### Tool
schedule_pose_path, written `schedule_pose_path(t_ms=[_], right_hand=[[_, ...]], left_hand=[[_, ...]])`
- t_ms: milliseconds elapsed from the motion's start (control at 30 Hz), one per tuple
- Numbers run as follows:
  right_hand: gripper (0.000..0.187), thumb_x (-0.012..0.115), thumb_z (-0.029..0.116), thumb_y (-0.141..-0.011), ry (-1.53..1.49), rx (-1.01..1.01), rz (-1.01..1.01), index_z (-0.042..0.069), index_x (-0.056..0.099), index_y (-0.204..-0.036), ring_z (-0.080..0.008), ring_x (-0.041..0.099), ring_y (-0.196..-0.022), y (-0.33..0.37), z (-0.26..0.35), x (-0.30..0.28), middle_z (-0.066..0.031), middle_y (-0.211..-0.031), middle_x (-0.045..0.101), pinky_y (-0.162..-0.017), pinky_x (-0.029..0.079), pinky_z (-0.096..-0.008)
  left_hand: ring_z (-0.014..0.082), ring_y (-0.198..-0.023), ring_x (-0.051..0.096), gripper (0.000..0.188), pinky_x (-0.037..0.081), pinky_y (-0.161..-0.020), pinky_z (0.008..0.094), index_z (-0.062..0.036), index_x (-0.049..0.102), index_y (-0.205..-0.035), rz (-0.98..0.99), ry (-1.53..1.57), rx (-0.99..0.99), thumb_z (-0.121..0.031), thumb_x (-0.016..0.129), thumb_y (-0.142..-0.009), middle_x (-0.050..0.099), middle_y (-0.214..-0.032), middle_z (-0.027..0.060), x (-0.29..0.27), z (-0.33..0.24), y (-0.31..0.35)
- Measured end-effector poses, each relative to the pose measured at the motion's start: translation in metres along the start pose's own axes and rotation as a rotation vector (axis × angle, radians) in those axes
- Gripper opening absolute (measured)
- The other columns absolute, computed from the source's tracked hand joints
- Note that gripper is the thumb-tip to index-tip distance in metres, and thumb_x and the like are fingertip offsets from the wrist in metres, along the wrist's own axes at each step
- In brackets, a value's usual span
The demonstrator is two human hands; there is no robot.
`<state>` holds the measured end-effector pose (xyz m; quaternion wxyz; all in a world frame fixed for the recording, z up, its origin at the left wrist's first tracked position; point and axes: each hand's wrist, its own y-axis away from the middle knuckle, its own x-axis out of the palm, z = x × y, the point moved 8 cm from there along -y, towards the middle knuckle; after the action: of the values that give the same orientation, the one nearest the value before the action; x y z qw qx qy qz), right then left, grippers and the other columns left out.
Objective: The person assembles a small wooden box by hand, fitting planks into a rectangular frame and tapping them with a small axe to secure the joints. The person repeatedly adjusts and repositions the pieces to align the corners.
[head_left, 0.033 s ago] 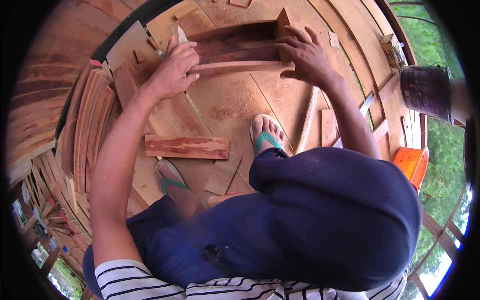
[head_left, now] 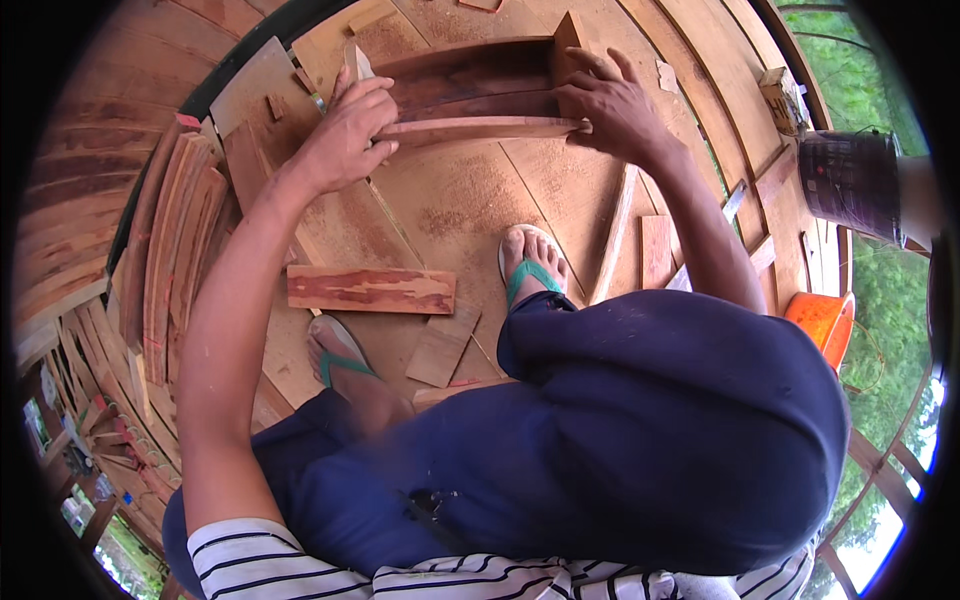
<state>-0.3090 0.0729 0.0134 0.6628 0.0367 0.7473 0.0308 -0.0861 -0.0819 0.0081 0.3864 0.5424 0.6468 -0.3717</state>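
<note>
A long open wooden box (head_left: 470,105) of dark reddish boards lies on the plank floor beyond my feet. Its left end is in the grip of my left hand (head_left: 355,130), fingers curled over the end piece and thumb at the near side board. At the opposite end, my right hand (head_left: 610,105) holds the right end board, its fingers bent over the top and its thumb by the near board's corner. The fingertips on the far sides of both end boards are partly hidden. Nearer to me, a short reddish board (head_left: 370,289) lies flat.
Long boards (head_left: 175,260) are stacked at the left. A handsaw (head_left: 682,278) lies partly under my right forearm. A dark bucket (head_left: 850,185) and an orange container (head_left: 822,325) stand at the right. Sawdust and offcuts (head_left: 443,345) are scattered on the floor around my sandalled feet.
My right hand's fingers and thumb have shifted slightly on the box's right end. Otherwise the view has tilted only a little.
</note>
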Motion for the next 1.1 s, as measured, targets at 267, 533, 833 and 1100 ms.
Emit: schedule_pose_path(t_ms=[267, 533, 833, 1100], right_hand=[[0.031, 0.073, 0.042, -0.090, -0.033, -0.080, -0.044, 0.019, 0.072, -0.110, -0.0211, 0.043, -0.146, 0.006, -0.008, 0.004, -0.0010, -0.129, 0.068, -0.121, 0.029, -0.0593], [0.039, 0.070, 0.035, -0.094, -0.108, -0.158, 0.000, 0.014, 0.062, -0.126, -0.0344, 0.051, -0.137, 0.003, -0.003, 0.006, -0.0146, -0.130, 0.065, -0.105, 0.052, -0.0479], [0.029, 0.072, 0.013, -0.081, -0.299, -0.524, 0.077, 0.004, 0.072, -0.108, -0.0374, 0.061, -0.119, -0.018, -0.028, 0.002, -0.0204, -0.112, 0.068, -0.104, 0.049, -0.0445], [0.017, 0.065, 0.017, -0.093, -0.226, -0.506, 0.131, 0.005, 0.070, -0.104, -0.0341, 0.060, -0.115, -0.011, -0.019, -0.008, -0.0161, -0.107, 0.070, -0.094, 0.052, -0.0460]], left_hand=[[0.0293, -0.145, 0.041, 0.028, 0.010, -0.129, 0.0564, -0.0030, 0.058, -0.093, -0.042, -0.075, -0.027, -0.008, 0.080, -0.078, 0.060, -0.113, 0.0097, 0.002, -0.002, -0.003], [0.0304, -0.142, 0.044, 0.030, 0.015, -0.128, 0.0571, -0.0009, 0.064, -0.101, 0.012, -0.205, -0.047, -0.008, 0.081, -0.077, 0.061, -0.121, 0.0115, 0.006, -0.001, -0.002], [0.0371, -0.139, 0.043, 0.031, 0.018, -0.125, 0.0573, -0.0006, 0.059, -0.104, 0.085, -0.181, -0.005, -0.004, 0.076, -0.078, 0.060, -0.121, 0.0183, 0.006, 0.001, -0.013], [0.0377, -0.137, 0.045, 0.029, 0.021, -0.123, 0.0574, 0.0012, 0.063, -0.099, 0.034, -0.184, -0.024, -0.006, 0.077, -0.075, 0.063, -0.118, 0.0187, -0.002, -0.009, -0.008]])
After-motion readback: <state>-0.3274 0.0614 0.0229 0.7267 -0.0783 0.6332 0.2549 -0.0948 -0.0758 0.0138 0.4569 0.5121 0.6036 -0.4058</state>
